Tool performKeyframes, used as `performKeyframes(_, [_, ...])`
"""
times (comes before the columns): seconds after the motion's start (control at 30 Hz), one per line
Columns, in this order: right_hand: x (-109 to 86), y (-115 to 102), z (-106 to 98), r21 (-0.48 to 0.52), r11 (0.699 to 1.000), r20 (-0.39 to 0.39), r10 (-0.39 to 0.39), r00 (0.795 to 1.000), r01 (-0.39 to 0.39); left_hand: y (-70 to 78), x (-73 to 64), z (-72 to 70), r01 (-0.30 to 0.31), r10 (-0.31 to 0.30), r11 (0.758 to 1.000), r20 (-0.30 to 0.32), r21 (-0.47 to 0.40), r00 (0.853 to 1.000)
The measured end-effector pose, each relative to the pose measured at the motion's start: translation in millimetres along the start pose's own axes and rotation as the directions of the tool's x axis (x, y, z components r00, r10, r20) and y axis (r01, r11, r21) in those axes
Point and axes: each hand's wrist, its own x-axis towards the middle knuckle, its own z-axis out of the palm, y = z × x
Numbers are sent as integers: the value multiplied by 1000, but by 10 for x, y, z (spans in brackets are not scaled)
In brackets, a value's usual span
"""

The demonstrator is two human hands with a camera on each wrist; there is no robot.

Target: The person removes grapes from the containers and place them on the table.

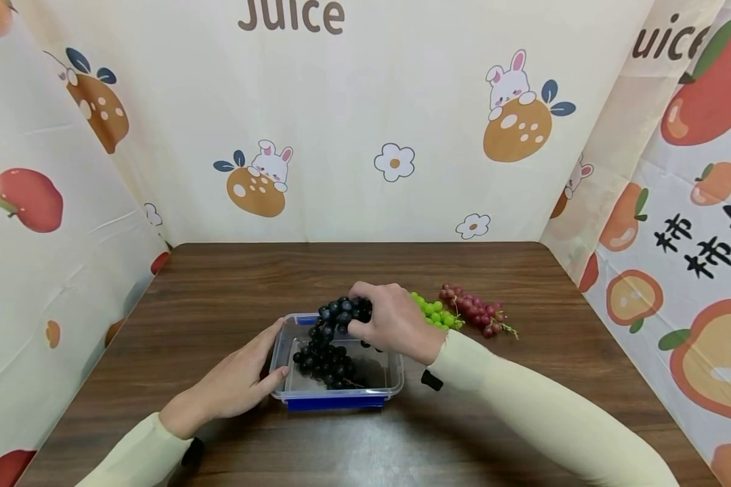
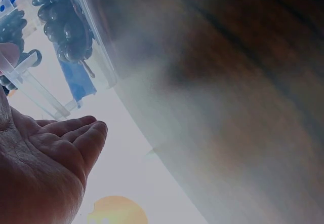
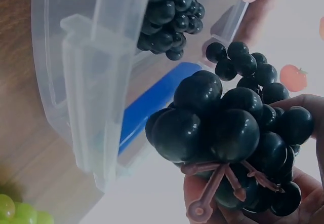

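My right hand [image 1: 396,321] grips a bunch of black grapes [image 3: 217,127] over the back right part of a clear plastic box with blue latches [image 1: 341,393]. The held bunch's pinkish-brown stem shows in the right wrist view, and its lower grapes trail toward the box's left side. Inside the box lies more of the black grapes [image 1: 325,368]; whether the two clusters touch, I cannot tell. Against the box's left side rests my left hand [image 1: 234,382], thumb at the front corner of the rim. In the left wrist view its fingers [image 2: 86,138] look straight.
Green grapes [image 1: 438,314] lie right of the box, partly behind my right hand. Beyond them are red grapes [image 1: 475,311] on a stem. All stand on a brown wooden table [image 1: 231,284], bordered by printed cloth walls [image 1: 341,101] at the back and sides.
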Motion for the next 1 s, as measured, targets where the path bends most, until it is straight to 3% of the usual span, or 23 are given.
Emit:
performKeyframes(0.4, [-36,-31,-217,6,999,-31,54,998,-53,-12,5,2,-16,16,1000,-14,7,1000])
performKeyframes(1.0, [-153,9,-483,17,997,-109,76,991,-74,-13,-8,7,-19,19,1000,-22,8,1000])
